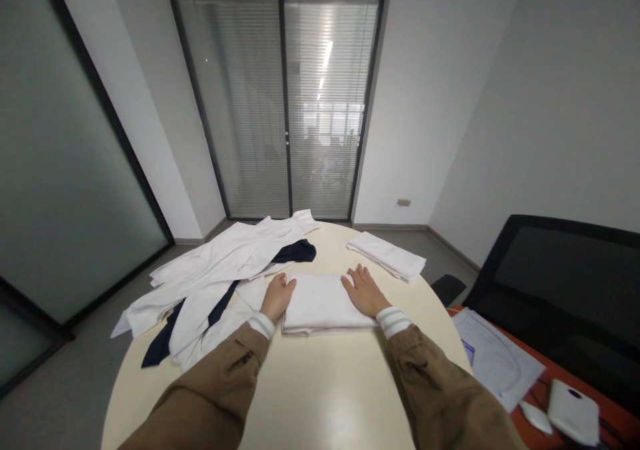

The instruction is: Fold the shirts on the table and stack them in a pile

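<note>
A folded white cloth (323, 303) lies on the round cream table (320, 390) in front of me. My left hand (277, 297) rests on its left edge, fingers curled around the edge. My right hand (364, 290) lies flat on its right side, fingers stretched out. Both arms wear brown sleeves with white striped cuffs.
A heap of unfolded white garments with a dark blue piece (220, 270) covers the table's left. A second folded white cloth (387, 255) sits at the far right edge. A black chair (560, 283), papers (493, 357) and a white device (573, 410) are to the right.
</note>
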`<state>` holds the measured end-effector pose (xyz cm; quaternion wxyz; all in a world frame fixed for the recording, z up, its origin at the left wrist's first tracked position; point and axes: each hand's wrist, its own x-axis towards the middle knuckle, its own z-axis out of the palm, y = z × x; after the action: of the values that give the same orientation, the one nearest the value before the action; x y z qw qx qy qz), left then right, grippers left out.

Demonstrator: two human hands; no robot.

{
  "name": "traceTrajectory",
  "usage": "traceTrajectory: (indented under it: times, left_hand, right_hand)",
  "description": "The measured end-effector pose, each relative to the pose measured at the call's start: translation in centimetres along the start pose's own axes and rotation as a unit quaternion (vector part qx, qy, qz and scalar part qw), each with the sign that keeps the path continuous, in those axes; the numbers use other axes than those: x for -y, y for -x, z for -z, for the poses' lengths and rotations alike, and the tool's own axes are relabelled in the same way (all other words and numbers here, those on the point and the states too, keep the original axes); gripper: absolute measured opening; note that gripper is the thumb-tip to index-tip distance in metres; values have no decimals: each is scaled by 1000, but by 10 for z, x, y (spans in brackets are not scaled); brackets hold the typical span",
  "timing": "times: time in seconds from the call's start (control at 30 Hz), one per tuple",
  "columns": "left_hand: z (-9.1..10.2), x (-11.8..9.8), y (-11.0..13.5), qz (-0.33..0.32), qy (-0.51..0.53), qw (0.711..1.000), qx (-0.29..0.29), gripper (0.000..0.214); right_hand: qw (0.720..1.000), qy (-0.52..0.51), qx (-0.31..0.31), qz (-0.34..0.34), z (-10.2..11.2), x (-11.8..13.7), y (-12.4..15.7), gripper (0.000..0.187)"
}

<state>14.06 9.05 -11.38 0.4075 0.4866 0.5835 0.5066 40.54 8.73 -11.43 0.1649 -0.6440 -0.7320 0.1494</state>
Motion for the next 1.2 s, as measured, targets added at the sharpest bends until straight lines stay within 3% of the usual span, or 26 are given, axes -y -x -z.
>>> traceTrajectory:
  times: [0.17, 0.3, 0.4, 0.57, 0.67, 0.77, 0.83, 1.03, 1.2]
  left_hand:
    - [-3, -7, 8, -39, 49, 998, 32, 52]
    - [-6, -9, 14, 12, 118, 991, 66, 67]
    - [-6, -13, 19, 12, 150, 985, 80, 60]
    - [-4, -26, 24, -51, 190, 976, 91, 52]
    - [-2, -28, 23, -33, 214, 973, 74, 55]
    - [0, -26, 21, -6, 254, 964, 73, 58]
    - [1, -27, 21, 1, 274, 959, 78, 58]
    - [0, -30, 25, 22, 264, 961, 76, 57]
    - [-4, -20, 25, 23, 217, 966, 138, 64]
  right_hand:
    - [999, -26, -40, -25, 5, 2, 5, 68]
    - [997, -55, -50, -37, 4, 0, 6, 66]
    - [991, -93, -79, -49, 0, -4, 4, 68]
    - [951, -258, -151, -82, 7, -13, 3, 87]
    - [895, -423, -96, -104, 22, -20, 7, 91]
    - [835, -547, 40, -50, 34, -24, 15, 79]
    - [813, -574, 96, -8, 38, -24, 21, 77]
    - [816, -570, 92, -3, 37, -18, 29, 78]
    - [834, -547, 62, 3, 41, -21, 25, 82]
